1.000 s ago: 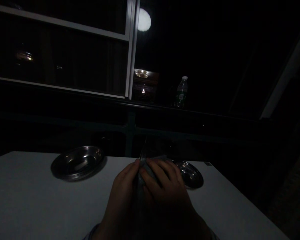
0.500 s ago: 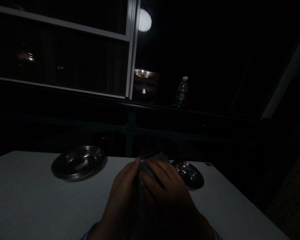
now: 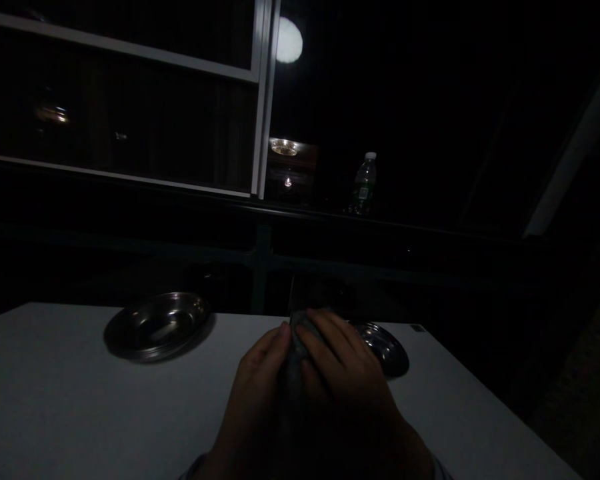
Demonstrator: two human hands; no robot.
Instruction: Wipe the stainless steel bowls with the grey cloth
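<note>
Near the front middle of the white table [image 3: 105, 400], my left hand [image 3: 257, 380] is closed, thumb up, around something too dark to make out. A thin pale edge rises just beyond its thumb. My right hand [image 3: 343, 373] presses a grey cloth [image 3: 296, 343] with bent fingers, close against the left hand. The cloth's lower part is lost in shadow between the palms. Beyond the right hand lies a shallow metal dish [image 3: 393, 353], partly hidden by that hand. Further left sit metal bowls or plates [image 3: 155, 327], apparently stacked.
A clear plastic bottle [image 3: 364, 183] with a white cap and green label stands on the dark ledge behind the table. A white-framed window [image 3: 263, 133] with reflected lights is at the back. A small dark label [image 3: 417, 328] marks the table's far right corner.
Both hands have shifted slightly right. The cloth is bunched more tightly under the right fingers, and its loose upper corner no longer shows. The dishes stay put.
</note>
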